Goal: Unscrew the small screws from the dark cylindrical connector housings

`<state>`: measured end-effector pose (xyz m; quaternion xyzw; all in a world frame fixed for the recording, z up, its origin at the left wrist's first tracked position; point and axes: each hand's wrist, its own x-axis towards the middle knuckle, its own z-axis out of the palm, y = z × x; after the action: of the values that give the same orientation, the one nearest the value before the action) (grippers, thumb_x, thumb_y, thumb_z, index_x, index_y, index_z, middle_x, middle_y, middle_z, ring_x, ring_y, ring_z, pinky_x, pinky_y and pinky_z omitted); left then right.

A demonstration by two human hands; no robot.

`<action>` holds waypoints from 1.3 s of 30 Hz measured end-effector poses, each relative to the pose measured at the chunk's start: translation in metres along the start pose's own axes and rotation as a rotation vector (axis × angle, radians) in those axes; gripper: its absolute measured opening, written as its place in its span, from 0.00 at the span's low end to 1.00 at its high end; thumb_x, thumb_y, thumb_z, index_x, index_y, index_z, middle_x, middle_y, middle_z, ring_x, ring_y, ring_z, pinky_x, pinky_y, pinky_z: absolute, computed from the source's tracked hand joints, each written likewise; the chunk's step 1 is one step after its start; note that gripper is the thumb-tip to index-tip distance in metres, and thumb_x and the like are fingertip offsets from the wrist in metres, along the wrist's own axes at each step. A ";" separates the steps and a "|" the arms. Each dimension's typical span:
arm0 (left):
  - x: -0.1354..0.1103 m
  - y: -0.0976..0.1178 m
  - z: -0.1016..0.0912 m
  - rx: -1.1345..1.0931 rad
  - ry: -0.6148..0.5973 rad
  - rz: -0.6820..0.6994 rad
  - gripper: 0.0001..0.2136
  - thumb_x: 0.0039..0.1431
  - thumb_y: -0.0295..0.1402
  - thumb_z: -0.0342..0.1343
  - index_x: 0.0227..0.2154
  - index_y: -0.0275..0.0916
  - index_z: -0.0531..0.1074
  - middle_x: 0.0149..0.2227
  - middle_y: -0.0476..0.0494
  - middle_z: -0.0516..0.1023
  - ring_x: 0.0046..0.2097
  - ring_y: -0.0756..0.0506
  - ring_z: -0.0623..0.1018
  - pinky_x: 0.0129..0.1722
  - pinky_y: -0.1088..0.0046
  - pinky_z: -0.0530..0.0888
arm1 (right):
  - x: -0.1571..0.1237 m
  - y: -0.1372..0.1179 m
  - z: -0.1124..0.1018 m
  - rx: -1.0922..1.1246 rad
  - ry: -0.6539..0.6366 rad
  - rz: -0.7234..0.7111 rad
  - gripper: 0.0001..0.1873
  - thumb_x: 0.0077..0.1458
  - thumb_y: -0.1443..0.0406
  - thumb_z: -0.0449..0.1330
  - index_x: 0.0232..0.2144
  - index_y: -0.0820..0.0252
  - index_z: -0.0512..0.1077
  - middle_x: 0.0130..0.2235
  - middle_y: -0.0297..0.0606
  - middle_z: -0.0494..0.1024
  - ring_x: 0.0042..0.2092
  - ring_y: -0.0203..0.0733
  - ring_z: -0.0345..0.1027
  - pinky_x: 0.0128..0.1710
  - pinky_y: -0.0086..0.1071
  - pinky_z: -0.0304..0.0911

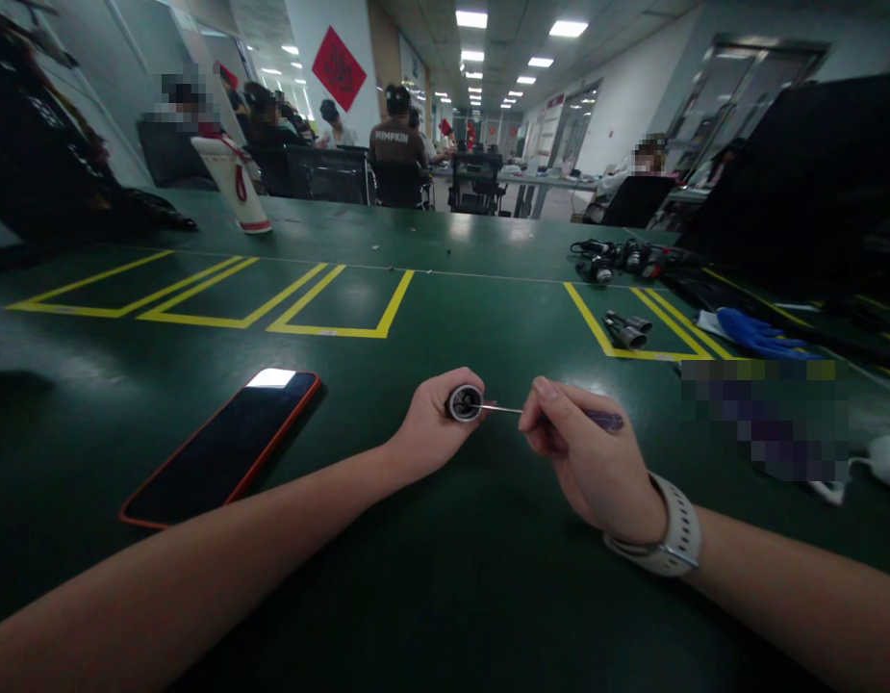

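Note:
My left hand is wrapped round a dark cylindrical connector; its round, silver-rimmed open end faces me. Most of the connector's body is hidden by the fingers. My right hand grips a small screwdriver with a purplish handle. The thin metal shaft points left, and its tip reaches the connector's open end. Whether the tip touches a screw inside is too small to tell. Both hands are held above the dark green table.
An orange-edged phone lies left of my hands. Metal connectors lie inside a yellow-taped outline at right, near a blue glove and a heap of dark cabled parts. A white cup-like container stands far left. Several people sit beyond.

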<state>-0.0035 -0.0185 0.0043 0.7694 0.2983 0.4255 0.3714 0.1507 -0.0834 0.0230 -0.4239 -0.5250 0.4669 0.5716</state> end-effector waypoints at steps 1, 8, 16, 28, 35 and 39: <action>0.000 0.000 0.000 -0.009 -0.004 -0.005 0.06 0.49 0.28 0.57 0.22 0.36 0.64 0.23 0.53 0.64 0.26 0.53 0.65 0.26 0.77 0.63 | 0.000 0.000 0.001 0.019 0.005 0.015 0.18 0.58 0.57 0.55 0.20 0.60 0.70 0.19 0.30 0.65 0.22 0.28 0.58 0.19 0.23 0.51; 0.000 -0.001 0.000 0.079 -0.043 0.002 0.06 0.49 0.29 0.56 0.23 0.37 0.64 0.23 0.53 0.65 0.26 0.52 0.66 0.27 0.76 0.64 | 0.000 -0.008 -0.001 -0.151 -0.012 -0.119 0.19 0.59 0.59 0.53 0.19 0.61 0.69 0.19 0.30 0.65 0.23 0.28 0.58 0.21 0.24 0.53; 0.000 0.000 0.000 0.243 -0.055 0.026 0.05 0.50 0.29 0.54 0.22 0.37 0.65 0.23 0.52 0.68 0.27 0.51 0.68 0.29 0.74 0.64 | 0.001 -0.008 -0.003 -0.137 -0.057 -0.051 0.20 0.59 0.58 0.53 0.18 0.61 0.68 0.19 0.29 0.64 0.22 0.28 0.57 0.21 0.24 0.52; 0.000 0.001 0.001 0.044 -0.091 -0.001 0.06 0.49 0.29 0.57 0.23 0.37 0.64 0.24 0.53 0.66 0.26 0.52 0.66 0.26 0.77 0.64 | 0.001 -0.010 -0.004 -0.083 -0.028 -0.064 0.20 0.59 0.58 0.53 0.18 0.61 0.68 0.19 0.29 0.64 0.22 0.29 0.57 0.20 0.25 0.51; -0.001 0.003 0.001 0.107 -0.098 -0.007 0.05 0.49 0.28 0.56 0.23 0.37 0.65 0.23 0.53 0.67 0.26 0.52 0.67 0.28 0.76 0.64 | -0.003 -0.013 -0.006 -0.276 -0.072 -0.213 0.19 0.60 0.61 0.53 0.19 0.61 0.69 0.19 0.30 0.65 0.23 0.29 0.58 0.23 0.26 0.53; -0.001 0.003 0.001 0.083 -0.096 -0.024 0.06 0.49 0.28 0.57 0.23 0.37 0.64 0.24 0.53 0.66 0.26 0.52 0.67 0.27 0.76 0.64 | 0.001 -0.012 -0.004 -0.116 -0.062 -0.059 0.19 0.59 0.59 0.54 0.18 0.61 0.69 0.19 0.30 0.65 0.23 0.30 0.58 0.21 0.26 0.52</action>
<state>-0.0028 -0.0217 0.0062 0.8002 0.3067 0.3707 0.3581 0.1557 -0.0853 0.0344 -0.4259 -0.5809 0.4318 0.5429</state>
